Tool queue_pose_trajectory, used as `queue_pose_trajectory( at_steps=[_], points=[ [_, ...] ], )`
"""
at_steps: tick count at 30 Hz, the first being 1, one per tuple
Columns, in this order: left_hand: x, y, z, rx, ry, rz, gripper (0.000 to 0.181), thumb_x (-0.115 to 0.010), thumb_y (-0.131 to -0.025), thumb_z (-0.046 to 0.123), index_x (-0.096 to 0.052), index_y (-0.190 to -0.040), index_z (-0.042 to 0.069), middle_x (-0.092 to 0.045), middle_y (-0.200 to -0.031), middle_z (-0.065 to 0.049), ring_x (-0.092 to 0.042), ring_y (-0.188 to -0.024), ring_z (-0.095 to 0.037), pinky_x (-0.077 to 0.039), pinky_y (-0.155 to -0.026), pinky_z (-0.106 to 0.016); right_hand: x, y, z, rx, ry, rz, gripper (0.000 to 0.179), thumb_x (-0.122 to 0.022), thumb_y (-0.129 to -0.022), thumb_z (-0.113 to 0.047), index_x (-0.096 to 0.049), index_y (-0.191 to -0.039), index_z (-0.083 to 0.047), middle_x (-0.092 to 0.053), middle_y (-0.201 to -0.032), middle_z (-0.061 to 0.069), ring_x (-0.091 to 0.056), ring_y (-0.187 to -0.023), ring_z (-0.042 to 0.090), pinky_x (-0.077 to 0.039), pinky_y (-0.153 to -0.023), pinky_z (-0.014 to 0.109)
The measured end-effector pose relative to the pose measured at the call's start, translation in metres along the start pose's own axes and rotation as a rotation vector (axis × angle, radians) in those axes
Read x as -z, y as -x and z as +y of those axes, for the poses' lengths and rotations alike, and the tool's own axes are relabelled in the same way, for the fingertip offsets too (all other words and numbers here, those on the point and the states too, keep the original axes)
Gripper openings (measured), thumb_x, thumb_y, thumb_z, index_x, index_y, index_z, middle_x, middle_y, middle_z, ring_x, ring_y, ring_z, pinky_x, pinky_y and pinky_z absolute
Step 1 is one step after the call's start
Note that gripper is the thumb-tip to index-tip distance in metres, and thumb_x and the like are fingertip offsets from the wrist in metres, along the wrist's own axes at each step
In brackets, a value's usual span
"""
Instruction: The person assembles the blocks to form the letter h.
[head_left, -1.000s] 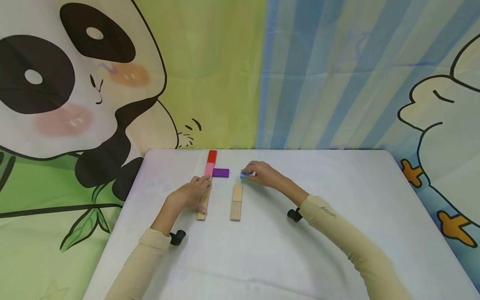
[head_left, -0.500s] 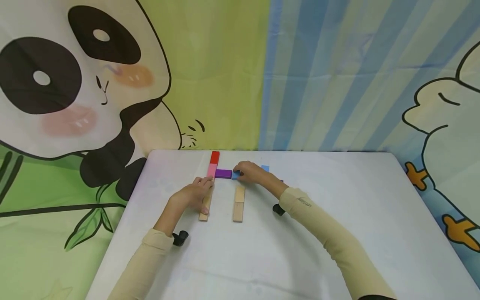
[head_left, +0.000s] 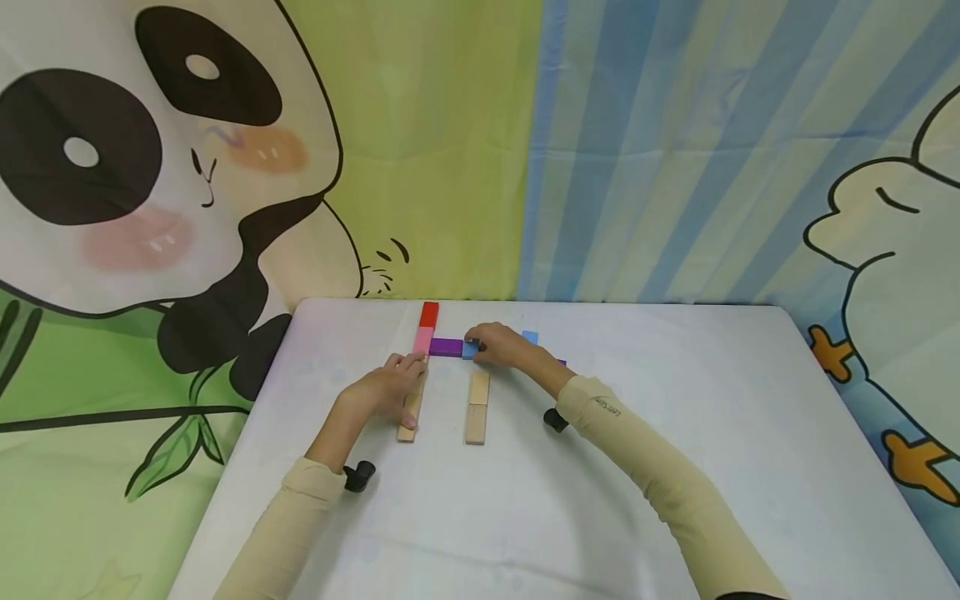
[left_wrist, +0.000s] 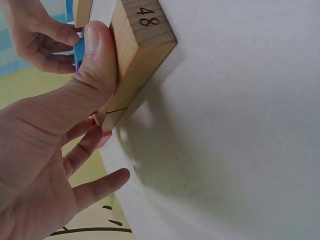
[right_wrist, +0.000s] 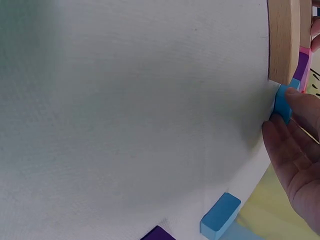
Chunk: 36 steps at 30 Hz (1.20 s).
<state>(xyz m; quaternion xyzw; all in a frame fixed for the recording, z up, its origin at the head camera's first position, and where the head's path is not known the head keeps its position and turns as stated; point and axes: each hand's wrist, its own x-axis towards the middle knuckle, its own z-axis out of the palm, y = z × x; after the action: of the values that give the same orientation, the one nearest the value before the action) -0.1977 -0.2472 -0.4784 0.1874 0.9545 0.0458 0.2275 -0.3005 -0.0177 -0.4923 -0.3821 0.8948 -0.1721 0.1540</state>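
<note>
My left hand rests along a row of plain wooden blocks; the near one is marked 48 in the left wrist view. Its thumb presses on that block, fingertips touch by the seam near a pink block, and the little finger extends free. Beyond the pink stands a red block. A purple block runs rightward from the pink one. At its right end my right hand pinches a blue block between thumb and fingers. Part of the blue block is hidden by the fingers.
Two plain wooden blocks lie end to end just nearer than the blue block. Another blue block and a dark purple one lie right of my right hand. A cartoon curtain hangs behind the white table.
My right hand has moved left with the blue block, to the purple block's right end. The other blue block came into view behind it. My left hand has stayed on the wooden row.
</note>
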Motion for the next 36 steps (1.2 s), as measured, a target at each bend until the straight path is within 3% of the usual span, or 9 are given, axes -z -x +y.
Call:
queue_pose_trajectory(
  at_steps=[23,29,36],
  points=[
    [0.002,0.001,0.0,-0.002,0.006,0.009,0.106,-0.083,-0.069,0.046,-0.028,-0.15,0.005,-0.017,-0.162,-0.013,-0.029,-0.141,-0.034,-0.043,-0.107,-0.051,0.001,-0.008,-0.006,-0.075,0.093,-0.067,0.042,-0.064,-0.093,-0.015,-0.057,-0.133,-0.005,-0.062,-0.119,0.013,-0.058,-0.101,0.02,-0.051,-0.093,0.034],
    [0.0,0.0,0.0,0.002,0.022,-0.004,0.107,-0.083,-0.069,0.046,-0.027,-0.151,0.005,-0.015,-0.163,-0.013,-0.029,-0.141,-0.034,-0.044,-0.106,-0.05,0.001,-0.006,-0.008,-0.078,0.055,-0.072,0.046,-0.063,-0.094,-0.015,-0.053,-0.137,-0.005,-0.06,-0.119,0.015,-0.056,-0.097,0.021,-0.051,-0.089,0.035],
    [0.001,0.001,0.001,-0.013,0.009,0.006,0.106,-0.082,-0.07,0.045,-0.028,-0.15,0.004,-0.016,-0.162,-0.014,-0.029,-0.14,-0.035,-0.044,-0.106,-0.05,0.007,0.01,-0.006,-0.056,0.059,0.008,0.052,-0.062,-0.095,-0.02,-0.046,-0.143,-0.008,-0.055,-0.13,0.015,-0.059,-0.11,0.023,-0.051,-0.096,0.037]
  ],
)
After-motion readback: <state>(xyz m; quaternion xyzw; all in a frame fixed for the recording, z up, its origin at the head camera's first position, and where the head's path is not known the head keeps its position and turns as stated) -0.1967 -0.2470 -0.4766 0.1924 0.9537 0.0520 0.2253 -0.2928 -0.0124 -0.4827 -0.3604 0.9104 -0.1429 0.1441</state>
